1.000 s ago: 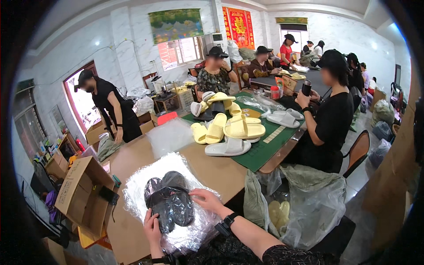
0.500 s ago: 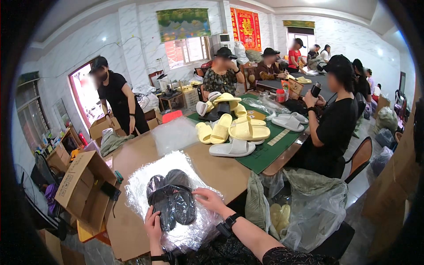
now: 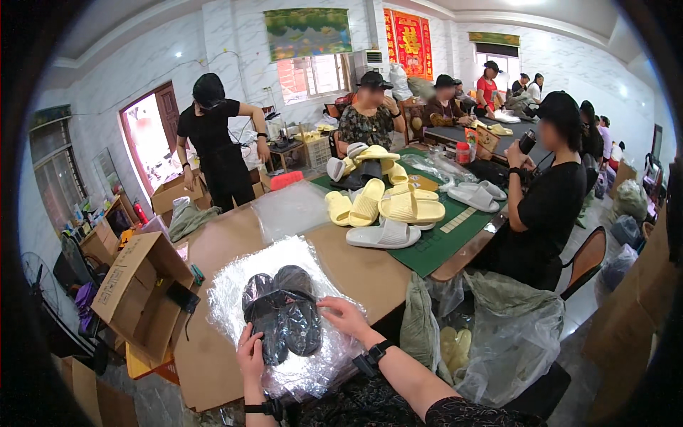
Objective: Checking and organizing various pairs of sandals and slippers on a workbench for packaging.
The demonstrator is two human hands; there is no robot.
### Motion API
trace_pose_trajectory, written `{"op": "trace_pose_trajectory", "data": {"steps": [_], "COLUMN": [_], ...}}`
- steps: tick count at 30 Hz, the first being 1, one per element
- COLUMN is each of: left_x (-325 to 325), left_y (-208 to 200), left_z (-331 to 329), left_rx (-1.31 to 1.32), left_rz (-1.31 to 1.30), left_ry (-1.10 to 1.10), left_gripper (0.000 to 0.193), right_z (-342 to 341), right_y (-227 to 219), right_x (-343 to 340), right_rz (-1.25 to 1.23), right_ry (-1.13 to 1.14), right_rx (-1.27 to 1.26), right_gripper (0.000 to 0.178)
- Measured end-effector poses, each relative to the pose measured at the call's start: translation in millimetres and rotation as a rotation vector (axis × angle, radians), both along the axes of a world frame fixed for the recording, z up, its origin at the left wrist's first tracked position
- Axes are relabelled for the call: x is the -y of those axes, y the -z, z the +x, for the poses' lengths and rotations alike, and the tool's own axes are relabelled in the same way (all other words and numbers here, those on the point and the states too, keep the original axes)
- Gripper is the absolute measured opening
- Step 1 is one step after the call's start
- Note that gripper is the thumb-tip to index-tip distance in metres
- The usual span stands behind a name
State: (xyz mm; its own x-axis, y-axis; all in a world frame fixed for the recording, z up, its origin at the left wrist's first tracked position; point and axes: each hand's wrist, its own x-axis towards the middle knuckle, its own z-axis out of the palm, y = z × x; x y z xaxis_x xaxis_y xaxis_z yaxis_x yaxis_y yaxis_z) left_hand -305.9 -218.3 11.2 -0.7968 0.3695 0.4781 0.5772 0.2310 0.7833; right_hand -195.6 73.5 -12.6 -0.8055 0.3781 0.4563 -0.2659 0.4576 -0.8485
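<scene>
A pair of black slippers (image 3: 302, 324) in clear plastic lies on a stack of shiny clear plastic bags (image 3: 231, 281) in front of me. My left hand (image 3: 250, 351) rests at the lower left edge of the bagged pair, its fingers extended against the plastic. On the other side, my right hand (image 3: 344, 318) is open with fingers stretched, its tips close to the right slipper. Both hands appear to hold nothing. Brown cardboard (image 3: 206, 356) covers the table under the stack.
Yellow and grey slippers (image 3: 398, 206) are piled on a green mat (image 3: 445, 249) beyond. An open carton (image 3: 131, 285) sits at left; a plastic-lined sack (image 3: 512, 327) with yellow slippers stands at right. One person (image 3: 217, 142) stands far left, another (image 3: 555, 192) at right.
My view has shifted slightly, while both hands stay beside the bagged slippers. The person at far left has bowed the head and raised an elbow.
</scene>
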Motion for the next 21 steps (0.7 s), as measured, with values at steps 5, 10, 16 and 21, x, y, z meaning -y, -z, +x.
{"op": "trace_pose_trajectory", "data": {"steps": [5,10,16,21], "left_x": [1.4,1.3,1.8,-0.4], "left_y": [2.8,6.6,3.9,4.7], "left_z": [-3.4,-5.0,-2.9,-3.9], "left_rx": [0.002,0.016,0.015,0.011], "left_rz": [-0.022,0.009,0.021,0.004], "left_ry": [0.018,-0.004,0.006,0.012], "left_gripper": [0.024,0.022,0.022,0.023], "right_z": [0.4,1.2,2.2,1.2], "right_y": [-0.8,-4.2,-5.8,-0.8], "right_x": [-1.1,1.6,2.6,-0.3], "right_rz": [0.029,0.074,0.017,0.031], "right_ry": [-0.012,0.019,-0.005,0.016], "right_rx": [-0.006,-0.03,0.005,0.009], "right_gripper": [0.031,0.028,0.029,0.03]}}
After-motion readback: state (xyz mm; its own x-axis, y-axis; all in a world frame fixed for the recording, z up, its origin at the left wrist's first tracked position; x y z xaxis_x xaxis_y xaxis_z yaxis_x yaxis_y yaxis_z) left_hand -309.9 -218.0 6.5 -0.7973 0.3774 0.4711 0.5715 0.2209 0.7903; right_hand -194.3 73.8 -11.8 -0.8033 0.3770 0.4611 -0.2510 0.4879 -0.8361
